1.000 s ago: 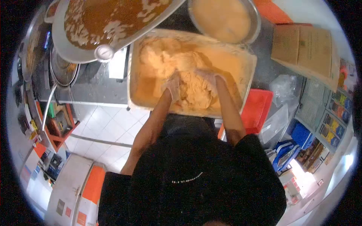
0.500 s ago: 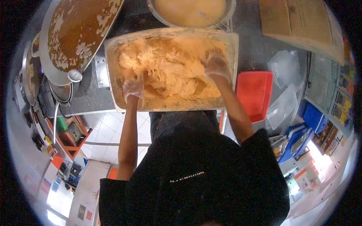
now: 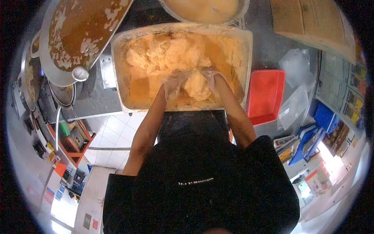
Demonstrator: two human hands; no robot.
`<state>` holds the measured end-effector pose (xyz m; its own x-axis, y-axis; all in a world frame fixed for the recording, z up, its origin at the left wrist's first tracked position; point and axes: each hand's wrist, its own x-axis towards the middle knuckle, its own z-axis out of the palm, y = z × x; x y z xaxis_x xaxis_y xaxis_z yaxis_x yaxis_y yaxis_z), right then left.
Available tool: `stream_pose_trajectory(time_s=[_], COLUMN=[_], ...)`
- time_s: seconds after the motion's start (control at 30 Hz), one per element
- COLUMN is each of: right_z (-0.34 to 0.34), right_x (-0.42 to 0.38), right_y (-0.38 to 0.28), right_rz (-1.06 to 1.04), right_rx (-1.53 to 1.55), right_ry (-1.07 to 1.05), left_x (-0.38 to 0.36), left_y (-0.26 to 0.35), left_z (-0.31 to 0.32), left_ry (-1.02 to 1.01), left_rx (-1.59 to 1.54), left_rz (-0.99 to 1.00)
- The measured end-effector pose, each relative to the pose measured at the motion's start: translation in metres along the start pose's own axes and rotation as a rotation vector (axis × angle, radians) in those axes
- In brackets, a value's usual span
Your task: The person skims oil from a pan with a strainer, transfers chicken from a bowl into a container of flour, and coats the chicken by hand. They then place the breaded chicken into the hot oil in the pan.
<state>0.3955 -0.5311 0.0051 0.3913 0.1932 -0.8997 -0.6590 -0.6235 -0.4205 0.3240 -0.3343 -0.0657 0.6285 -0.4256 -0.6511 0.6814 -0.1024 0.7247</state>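
Note:
A large rectangular tub (image 3: pixel 249 58) holds an orange-tinted floury mixture (image 3: pixel 156 52), heaped toward its far side. Both of my hands are inside it, in thin clear gloves dusted with flour. My left hand (image 3: pixel 174 82) is at the near middle, on the left side of a pale lump (image 3: pixel 197 86). My right hand (image 3: pixel 211 78) is on the lump's right side. The fingers of both hands are blurred and partly sunk in the mixture, so their grip cannot be made out.
A red tray (image 3: pixel 266 97) and clear plastic bags (image 3: pixel 294 64) lie right of the tub. Behind it stands a bowl of pale liquid with a whisk (image 3: pixel 226 15). A big pan of brown liquid (image 3: pixel 58 74) is at left, a cardboard box (image 3: pixel 311 23) at far right.
My hands have come together from the tub's left and right sides to its near middle. The mixture is now heaped at the far side, with a lump between my hands.

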Motion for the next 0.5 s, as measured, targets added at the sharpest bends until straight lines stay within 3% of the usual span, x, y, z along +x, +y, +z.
stream_pose_trajectory(time_s=[0.1, 0.2, 0.3, 0.37, 0.5], right_z=[0.015, 0.045, 0.036, 0.011, -0.046], right_x=[-0.021, -0.063, -0.079, -0.066, 0.009], right_y=[-0.03, -0.033, -0.027, -0.022, -0.008], right_rz=[-0.034, -0.315, -0.608, -0.504, -0.343], right_rx=[-0.248, -0.53, -0.239, 0.073, 0.392], right_ry=[0.041, 0.2, 0.179, 0.291, 0.453], left_x=[-0.034, -0.069, -0.104, -0.105, -0.043], left_y=[0.042, 0.04, -0.001, -0.021, -0.023], left_z=[0.007, 0.0, -0.042, -0.076, -0.144], left_ry=[0.013, 0.313, 0.585, 0.663, 0.531], left_rx=[-0.1, 0.295, 0.964, 1.195, 1.085], left_rz=[-0.179, -0.121, -0.099, -0.149, -0.171])
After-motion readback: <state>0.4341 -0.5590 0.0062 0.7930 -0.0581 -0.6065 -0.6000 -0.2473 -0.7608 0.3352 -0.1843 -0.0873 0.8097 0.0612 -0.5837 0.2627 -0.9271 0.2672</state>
